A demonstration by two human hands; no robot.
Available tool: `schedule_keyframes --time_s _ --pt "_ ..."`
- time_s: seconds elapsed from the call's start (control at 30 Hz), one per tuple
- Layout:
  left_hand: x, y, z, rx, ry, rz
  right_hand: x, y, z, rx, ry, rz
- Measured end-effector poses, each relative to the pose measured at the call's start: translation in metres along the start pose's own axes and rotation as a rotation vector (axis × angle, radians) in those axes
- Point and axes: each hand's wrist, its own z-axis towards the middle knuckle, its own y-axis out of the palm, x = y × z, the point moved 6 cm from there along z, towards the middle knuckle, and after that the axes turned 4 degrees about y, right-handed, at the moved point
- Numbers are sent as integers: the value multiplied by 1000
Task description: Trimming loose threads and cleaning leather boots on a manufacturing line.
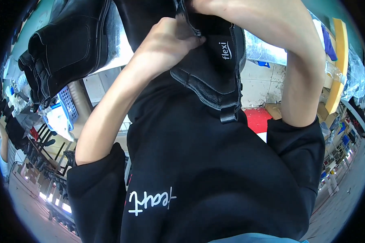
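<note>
A black leather boot (pixel 215 77) lies across the upper middle against my black shirt, its open shaft toward me and a pull loop hanging from the rim. My left hand (pixel 172 38) is closed on the boot's upper, the thumb pressed to a dark edge near the lining. My right hand (pixel 200 6) reaches over from the right at the top edge, beside a dark strap or flap of the boot; its fingers are hidden. More black boots (pixel 71 50) stand together at the upper left, apart from both hands.
A shiny covered bench top (pixel 265 44) runs behind the boot. To the right are a yellow strip (pixel 338 65), clear plastic wrap (pixel 356 77) and a purple item (pixel 328 44). A blue basket (pixel 67 103) sits at left; another person's arm (pixel 3 141) shows at the far left.
</note>
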Motion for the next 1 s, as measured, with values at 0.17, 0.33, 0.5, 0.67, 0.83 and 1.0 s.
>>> schedule_keyframes --time_s 0.17,0.33,0.5,0.67,0.83,1.0 --pt "-11 -2 -5 -149 -178 -173 15 -6 13 -49 92 78" --pt "-6 -6 -11 -180 -197 -511 29 -25 16 67 176 219" --pt "-17 1 -20 -159 -281 -754 16 -25 23 80 188 88" --pt "-21 3 -31 -127 -324 -807 3 -19 27 38 264 51" --pt "-23 10 -34 -97 -323 -785 2 -17 26 -12 229 59" --pt "-20 10 -36 -56 -310 -705 3 -11 24 -70 249 91"
